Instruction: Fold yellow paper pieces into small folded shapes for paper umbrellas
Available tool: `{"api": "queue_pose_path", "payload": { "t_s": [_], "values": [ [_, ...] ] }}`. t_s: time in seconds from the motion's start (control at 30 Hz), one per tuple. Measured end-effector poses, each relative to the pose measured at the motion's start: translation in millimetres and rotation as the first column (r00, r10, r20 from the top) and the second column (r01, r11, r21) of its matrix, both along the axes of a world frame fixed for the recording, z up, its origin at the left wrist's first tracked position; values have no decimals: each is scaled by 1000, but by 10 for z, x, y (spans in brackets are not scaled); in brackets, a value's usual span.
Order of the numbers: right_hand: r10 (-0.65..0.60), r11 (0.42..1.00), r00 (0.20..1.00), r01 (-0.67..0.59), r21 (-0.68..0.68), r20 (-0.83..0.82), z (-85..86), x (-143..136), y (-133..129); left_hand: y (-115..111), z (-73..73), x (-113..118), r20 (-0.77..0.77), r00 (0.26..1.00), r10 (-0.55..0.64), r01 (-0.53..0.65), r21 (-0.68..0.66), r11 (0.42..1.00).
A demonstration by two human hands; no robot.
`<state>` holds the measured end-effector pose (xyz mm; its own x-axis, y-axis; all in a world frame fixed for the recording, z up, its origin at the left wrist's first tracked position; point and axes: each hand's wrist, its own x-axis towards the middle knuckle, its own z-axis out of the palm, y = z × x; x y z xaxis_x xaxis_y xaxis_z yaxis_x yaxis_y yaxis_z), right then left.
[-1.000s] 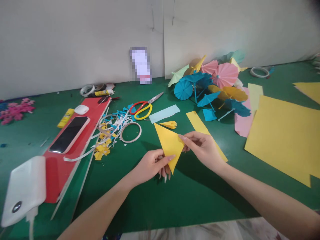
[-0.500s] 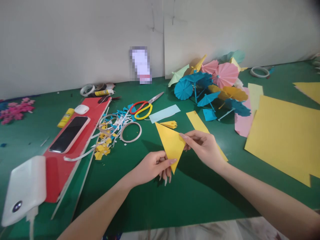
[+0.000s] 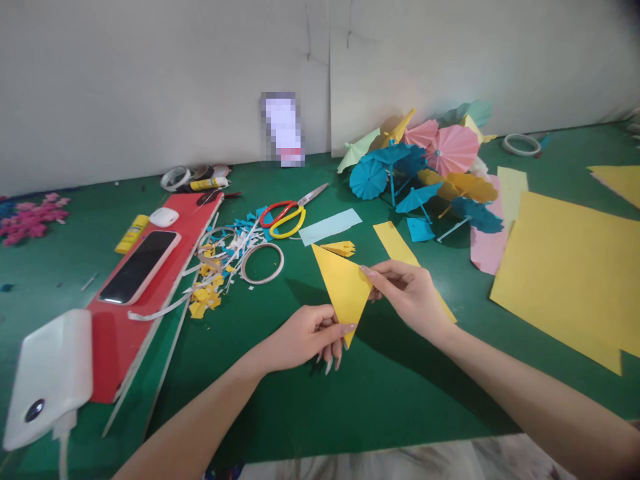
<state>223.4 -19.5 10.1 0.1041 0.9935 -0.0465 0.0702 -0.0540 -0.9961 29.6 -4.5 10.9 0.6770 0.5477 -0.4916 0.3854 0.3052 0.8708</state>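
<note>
A folded yellow paper triangle (image 3: 343,287) is held above the green table between my two hands. My left hand (image 3: 317,337) pinches its lower part, thumb on top and the other fingers beneath. At the paper's right corner, my right hand (image 3: 400,287) grips the edge between thumb and fingers. Just behind the triangle lies a small pleated yellow paper piece (image 3: 343,249). A yellow strip (image 3: 397,245) runs partly under my right hand. Beyond them rest a light blue strip (image 3: 330,227) and scissors (image 3: 287,219) with red and yellow handles.
Paper umbrellas (image 3: 425,163) stand at the back right, near large yellow sheets (image 3: 570,273). Left of my hands are a tape roll (image 3: 262,263), paper scraps (image 3: 205,293), a phone (image 3: 140,267) on a red board (image 3: 113,360), a glue stick (image 3: 132,234) and a white power bank (image 3: 50,380).
My left thumb has shifted very slightly to the right on the yellow triangle. Both hands keep their hold, and the view has moved a little.
</note>
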Motion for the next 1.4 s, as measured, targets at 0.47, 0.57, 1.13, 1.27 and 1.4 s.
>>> {"api": "queue_pose_path", "payload": {
  "t_s": [0.47,0.57,1.13,1.27,1.4],
  "values": [
    [-26,1000,999,26,3,-26,5,9,13,-4,-2,18,11,1000,-13,13,3,1000],
    [-32,999,999,32,1,-26,11,6,15,-6,0,18,18,1000,-1,1,7,1000],
    [-48,998,999,49,32,-12,-26,14,26,-16,-19,21,22,999,-47,46,13,999],
    [-45,998,999,45,31,-11,-23,17,28,-16,3,17,24,998,-62,62,16,998],
    [-44,999,999,44,22,-22,-20,12,27,-23,9,16,23,997,-71,71,15,997]
  ]
}}
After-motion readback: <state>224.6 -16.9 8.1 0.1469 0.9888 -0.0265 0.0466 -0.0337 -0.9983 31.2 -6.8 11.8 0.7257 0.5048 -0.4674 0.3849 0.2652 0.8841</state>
